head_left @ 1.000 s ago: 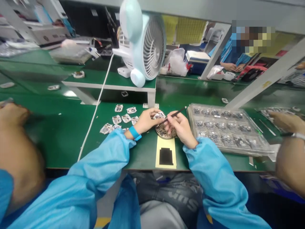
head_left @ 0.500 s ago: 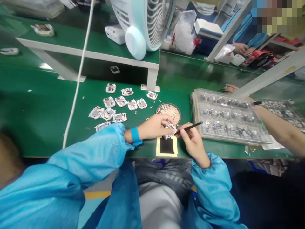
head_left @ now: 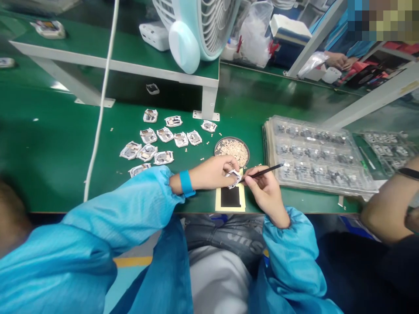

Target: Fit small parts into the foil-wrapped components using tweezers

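My left hand (head_left: 218, 172) holds a white watch-shaped casing (head_left: 233, 179) by its edge, with the fingers curled round it. In my right hand (head_left: 264, 188) is a thin black stick-like tool (head_left: 266, 170), its lower end at the casing's right side. Just beyond the casing sits a round dish (head_left: 231, 150) of small beige pieces. Below the casing a black square (head_left: 230, 197) lies on a pale yellow sheet (head_left: 218, 203). Several similar white casings (head_left: 164, 134) are spread on the green table to the left of the dish.
A stack of clear trays with small parts (head_left: 314, 152) stands at right. A light blue fan (head_left: 185, 46) rests on a raised shelf (head_left: 131, 67). A white cable (head_left: 101, 109) hangs at left. Another person's arm (head_left: 389, 205) is at far right; a person's hands (head_left: 340, 61) show behind.
The other person's arm at right has drawn back from behind the trays towards the near right edge. The view has shifted slightly. My hands keep nearly the same hold on the casing and tool.
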The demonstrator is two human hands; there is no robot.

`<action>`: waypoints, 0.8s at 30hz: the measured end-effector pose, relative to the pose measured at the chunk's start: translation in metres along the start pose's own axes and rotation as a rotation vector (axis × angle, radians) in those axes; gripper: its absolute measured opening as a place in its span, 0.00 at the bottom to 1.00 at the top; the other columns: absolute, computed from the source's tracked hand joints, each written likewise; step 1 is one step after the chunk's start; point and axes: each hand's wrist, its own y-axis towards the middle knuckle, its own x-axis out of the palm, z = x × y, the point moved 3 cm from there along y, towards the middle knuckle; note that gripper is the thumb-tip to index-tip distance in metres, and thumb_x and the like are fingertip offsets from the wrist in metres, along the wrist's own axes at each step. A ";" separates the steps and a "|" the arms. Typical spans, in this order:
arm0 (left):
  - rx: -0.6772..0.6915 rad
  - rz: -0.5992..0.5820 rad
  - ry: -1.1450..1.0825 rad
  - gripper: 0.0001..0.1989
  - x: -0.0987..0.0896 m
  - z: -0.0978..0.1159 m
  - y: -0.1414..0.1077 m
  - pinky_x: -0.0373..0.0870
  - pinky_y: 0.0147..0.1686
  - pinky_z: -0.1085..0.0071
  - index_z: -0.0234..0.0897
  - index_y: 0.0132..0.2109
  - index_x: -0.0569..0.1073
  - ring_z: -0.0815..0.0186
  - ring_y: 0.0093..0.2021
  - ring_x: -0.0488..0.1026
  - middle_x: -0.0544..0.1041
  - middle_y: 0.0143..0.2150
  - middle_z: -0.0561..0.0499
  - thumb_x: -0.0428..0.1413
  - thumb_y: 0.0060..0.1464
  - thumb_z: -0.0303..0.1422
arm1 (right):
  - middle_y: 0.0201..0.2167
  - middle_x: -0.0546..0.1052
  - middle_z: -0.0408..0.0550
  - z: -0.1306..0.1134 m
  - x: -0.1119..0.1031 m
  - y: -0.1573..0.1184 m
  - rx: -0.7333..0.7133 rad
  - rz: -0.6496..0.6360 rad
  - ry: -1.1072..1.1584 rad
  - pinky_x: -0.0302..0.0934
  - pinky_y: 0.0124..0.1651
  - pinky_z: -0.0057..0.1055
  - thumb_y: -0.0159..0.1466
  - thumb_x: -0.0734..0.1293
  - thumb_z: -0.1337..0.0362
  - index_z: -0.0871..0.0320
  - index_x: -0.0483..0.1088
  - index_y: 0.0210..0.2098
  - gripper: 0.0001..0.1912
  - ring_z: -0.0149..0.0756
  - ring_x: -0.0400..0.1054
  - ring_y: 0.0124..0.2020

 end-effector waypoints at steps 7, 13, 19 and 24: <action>-0.059 0.054 -0.081 0.10 0.003 -0.001 -0.001 0.67 0.23 0.78 0.36 0.40 0.71 0.70 0.24 0.75 0.79 0.27 0.53 0.64 0.51 0.27 | 0.36 0.75 0.45 -0.010 0.002 -0.002 -0.058 0.015 0.028 0.73 0.41 0.34 0.68 0.70 0.60 0.53 0.65 0.41 0.09 0.34 0.74 0.36; -0.187 0.164 -0.235 0.10 0.007 0.002 -0.002 0.71 0.18 0.77 0.35 0.42 0.71 0.67 0.24 0.79 0.81 0.32 0.50 0.63 0.53 0.26 | 0.36 0.77 0.46 -0.026 0.000 -0.011 -0.435 0.211 -0.032 0.74 0.39 0.39 0.67 0.69 0.70 0.53 0.67 0.42 0.08 0.38 0.76 0.38; -0.162 0.215 -0.313 0.09 0.009 0.002 -0.001 0.74 0.21 0.77 0.34 0.40 0.71 0.67 0.23 0.79 0.82 0.30 0.49 0.63 0.53 0.23 | 0.38 0.81 0.48 -0.029 0.003 -0.013 -0.556 0.309 -0.301 0.75 0.44 0.46 0.64 0.71 0.72 0.52 0.71 0.41 0.10 0.42 0.78 0.40; -0.146 0.226 -0.340 0.10 0.010 0.000 -0.001 0.76 0.23 0.74 0.34 0.39 0.71 0.65 0.24 0.80 0.83 0.30 0.49 0.64 0.52 0.23 | 0.39 0.81 0.48 -0.031 0.003 -0.014 -0.578 0.327 -0.306 0.75 0.44 0.45 0.63 0.72 0.73 0.52 0.72 0.41 0.11 0.41 0.79 0.40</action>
